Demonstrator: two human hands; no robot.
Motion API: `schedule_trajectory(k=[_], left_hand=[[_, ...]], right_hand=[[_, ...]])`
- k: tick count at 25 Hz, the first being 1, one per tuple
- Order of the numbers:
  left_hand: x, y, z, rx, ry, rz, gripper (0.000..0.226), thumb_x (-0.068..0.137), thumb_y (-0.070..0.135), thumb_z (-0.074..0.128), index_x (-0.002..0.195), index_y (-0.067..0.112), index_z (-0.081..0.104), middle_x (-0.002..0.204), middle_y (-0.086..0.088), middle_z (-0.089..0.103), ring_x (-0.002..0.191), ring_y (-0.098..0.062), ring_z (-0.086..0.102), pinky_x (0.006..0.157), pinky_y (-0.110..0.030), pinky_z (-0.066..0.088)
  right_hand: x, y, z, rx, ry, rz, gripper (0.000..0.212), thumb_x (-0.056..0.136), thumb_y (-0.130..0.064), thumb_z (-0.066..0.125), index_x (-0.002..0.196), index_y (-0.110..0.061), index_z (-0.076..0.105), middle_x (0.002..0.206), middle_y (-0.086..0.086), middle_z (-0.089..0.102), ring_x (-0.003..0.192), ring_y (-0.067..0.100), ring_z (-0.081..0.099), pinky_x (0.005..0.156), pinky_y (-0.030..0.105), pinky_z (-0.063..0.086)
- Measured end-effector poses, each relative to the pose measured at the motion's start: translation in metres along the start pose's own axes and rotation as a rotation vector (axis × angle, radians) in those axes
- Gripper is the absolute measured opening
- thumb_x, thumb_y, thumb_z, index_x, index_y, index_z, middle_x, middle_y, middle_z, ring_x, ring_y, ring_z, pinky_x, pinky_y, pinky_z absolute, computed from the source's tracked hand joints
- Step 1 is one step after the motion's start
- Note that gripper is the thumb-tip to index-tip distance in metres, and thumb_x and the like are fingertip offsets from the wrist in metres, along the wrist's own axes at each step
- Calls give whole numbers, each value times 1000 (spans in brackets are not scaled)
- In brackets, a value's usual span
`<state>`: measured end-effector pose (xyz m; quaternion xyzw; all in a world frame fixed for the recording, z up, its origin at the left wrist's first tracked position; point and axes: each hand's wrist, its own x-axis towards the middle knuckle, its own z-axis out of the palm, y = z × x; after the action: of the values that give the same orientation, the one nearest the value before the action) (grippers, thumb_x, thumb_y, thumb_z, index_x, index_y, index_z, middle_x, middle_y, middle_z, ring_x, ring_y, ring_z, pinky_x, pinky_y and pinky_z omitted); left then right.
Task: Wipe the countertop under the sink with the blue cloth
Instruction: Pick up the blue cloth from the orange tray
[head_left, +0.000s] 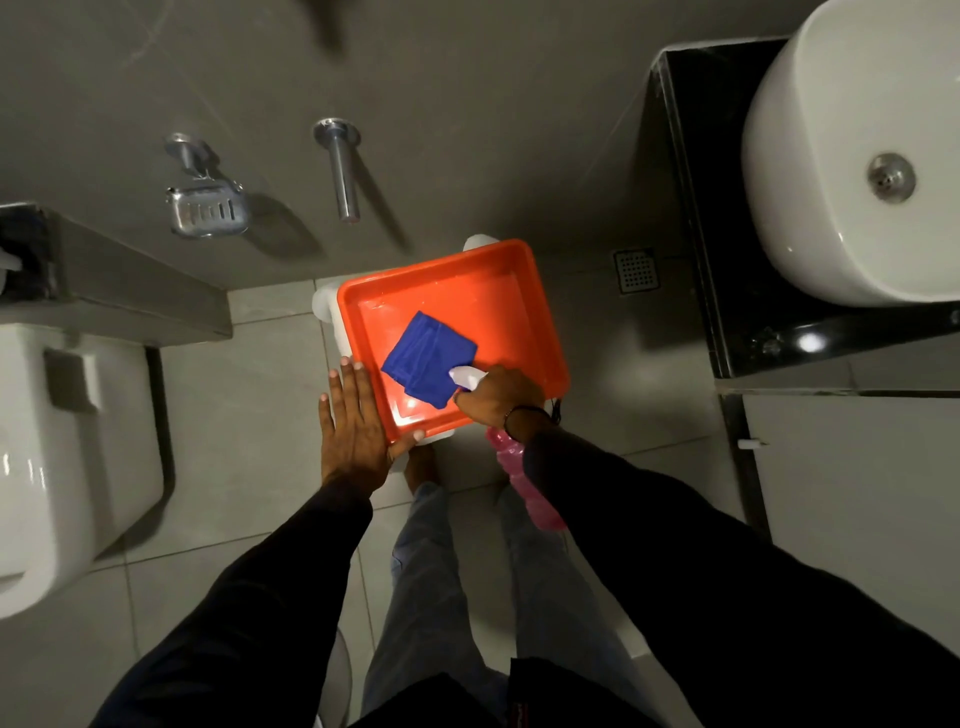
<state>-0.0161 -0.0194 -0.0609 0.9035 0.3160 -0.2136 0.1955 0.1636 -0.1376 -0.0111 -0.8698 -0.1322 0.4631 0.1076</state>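
A folded blue cloth (429, 357) lies inside an orange tray (524, 291) set on a white stool in front of me. My right hand (498, 395) is closed around a pink spray bottle (524, 478), whose white nozzle rests at the cloth's near right corner. My left hand (353, 421) lies flat with fingers spread along the tray's near left edge, thumb against the rim. A white basin (810, 171) sits on a black countertop (696, 171) at the upper right.
A white toilet (67, 447) stands at the left. A chrome soap dish (207, 208) and chrome spout (342, 166) stick out of the grey wall. A floor drain (636, 271) lies beside the counter, with a white cabinet door (852, 499) below it.
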Motion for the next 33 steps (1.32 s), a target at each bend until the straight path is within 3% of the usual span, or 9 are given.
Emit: schedule_trajectory(k=[4, 9, 12, 14, 20, 26, 29, 31, 33], left_hand=[[0, -1, 0, 0, -6, -4, 130, 74, 93, 6, 161, -3, 10, 170, -25, 9, 157, -46, 14, 125, -61, 19], [0, 0, 0, -1, -23, -7, 131, 73, 93, 4, 161, -3, 8, 170, -25, 7, 157, -47, 13, 125, -61, 20], [0, 1, -1, -11, -28, -15, 130, 74, 93, 6, 161, -2, 7, 170, -25, 7, 156, -47, 14, 125, -61, 19], [0, 2, -1, -7, -23, -24, 131, 72, 94, 4, 162, -1, 7, 170, -24, 7, 157, -46, 13, 125, -60, 19], [4, -2, 3, 54, -27, -26, 129, 74, 93, 7, 162, -1, 9, 170, -24, 10, 156, -47, 16, 123, -62, 21], [-3, 5, -12, 93, -47, -17, 132, 70, 94, -4, 162, -1, 10, 170, -24, 7, 157, -46, 12, 125, -63, 17], [-4, 12, -28, 95, -31, -3, 124, 76, 90, 14, 162, 1, 9, 170, -23, 6, 157, -46, 11, 125, -61, 5], [4, 21, -41, 96, 25, 38, 106, 87, 75, 39, 162, 3, 17, 169, -23, 18, 155, -45, 21, 124, -59, 2], [15, 29, -51, 82, 99, 61, 80, 92, 53, 54, 154, 5, 35, 154, -22, 44, 141, -42, 43, 122, -58, 26]], right_hand=[[-4, 3, 7, 19, 29, 44, 41, 83, -49, 68, 114, -22, 69, 114, 9, 71, 108, 35, 66, 88, 36, 49], [3, -5, -39, 93, 74, -96, 48, 92, -48, 59, 137, -30, 57, 135, 10, 63, 123, 34, 59, 105, 37, 48], [13, -22, -84, 418, 401, -110, 29, 85, -42, 69, 102, -19, 72, 99, 9, 74, 91, 27, 70, 80, 35, 55], [16, -27, -102, 463, 564, -187, 18, 85, -36, 71, 73, -24, 64, 70, -3, 65, 64, 13, 64, 62, 27, 49], [25, -3, -84, 449, 711, -365, 22, 87, -17, 75, 95, 1, 66, 81, 17, 70, 72, 24, 68, 72, 42, 60], [3, 14, -60, 432, 556, -266, 55, 82, -36, 79, 126, -11, 57, 113, 10, 70, 96, 19, 65, 90, 38, 56], [-12, 24, -49, 408, 417, -101, 68, 78, -31, 81, 136, -13, 51, 126, 10, 65, 113, 26, 63, 99, 43, 54], [-23, 31, -34, 409, 375, 84, 56, 78, -24, 77, 129, -10, 57, 122, 14, 65, 111, 32, 63, 95, 42, 55], [-31, 24, -15, 316, 277, 125, 20, 83, -22, 71, 95, -7, 65, 101, 16, 69, 99, 33, 66, 86, 37, 54]])
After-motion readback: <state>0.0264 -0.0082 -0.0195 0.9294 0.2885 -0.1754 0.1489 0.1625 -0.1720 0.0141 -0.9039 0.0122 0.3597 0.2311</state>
